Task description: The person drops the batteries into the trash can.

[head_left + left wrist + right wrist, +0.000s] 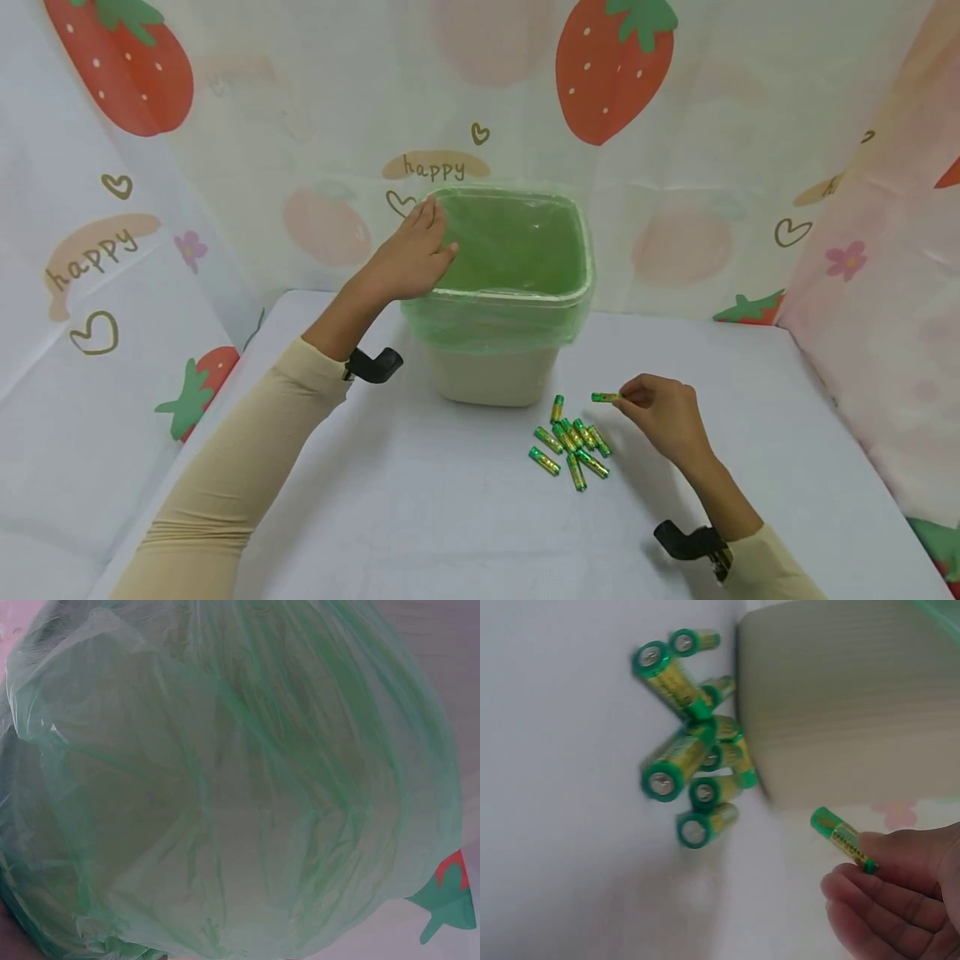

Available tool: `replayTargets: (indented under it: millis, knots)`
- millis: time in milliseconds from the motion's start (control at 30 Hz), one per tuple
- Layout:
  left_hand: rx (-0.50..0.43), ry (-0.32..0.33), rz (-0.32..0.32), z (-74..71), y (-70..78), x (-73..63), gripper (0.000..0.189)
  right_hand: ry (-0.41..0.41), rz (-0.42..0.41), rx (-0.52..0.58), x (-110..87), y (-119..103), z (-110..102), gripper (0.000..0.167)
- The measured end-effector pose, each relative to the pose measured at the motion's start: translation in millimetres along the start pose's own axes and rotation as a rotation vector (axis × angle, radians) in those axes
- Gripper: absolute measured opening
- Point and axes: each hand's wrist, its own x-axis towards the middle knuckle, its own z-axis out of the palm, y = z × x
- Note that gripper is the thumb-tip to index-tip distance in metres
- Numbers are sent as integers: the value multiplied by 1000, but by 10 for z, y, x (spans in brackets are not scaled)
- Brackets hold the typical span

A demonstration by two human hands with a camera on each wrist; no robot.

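My right hand [666,417] pinches one green and yellow battery [605,397] by its end, above the table to the right of a loose pile. In the right wrist view that battery [845,838] sticks out between thumb and fingers. Several matching batteries [575,472] lie on the cloth, some touching or crossing. My left hand [411,254] rests at the left rim of a cream bin [487,375], its fingers extended. A thin green plastic bag [495,321] lines the bin and folds over its rim. The bag [225,787] fills the left wrist view and hides most of the hand.
The bin stands upright at the back of a white-covered table [450,508]. Behind it hangs a curtain [510,108] printed with strawberries and hearts, with more cloth at both sides. Black wrist mounts [373,365] sit on both forearms.
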Motion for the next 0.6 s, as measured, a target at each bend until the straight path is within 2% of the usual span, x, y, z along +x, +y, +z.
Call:
replayTargets:
  millis: [233, 600]
  knots:
    - [3, -2, 3, -5, 4, -10, 68, 60, -20, 18, 44, -133, -165, 11]
    - [-9, 4, 2, -10, 12, -20, 68, 181, -112, 74, 156, -388, -529, 13]
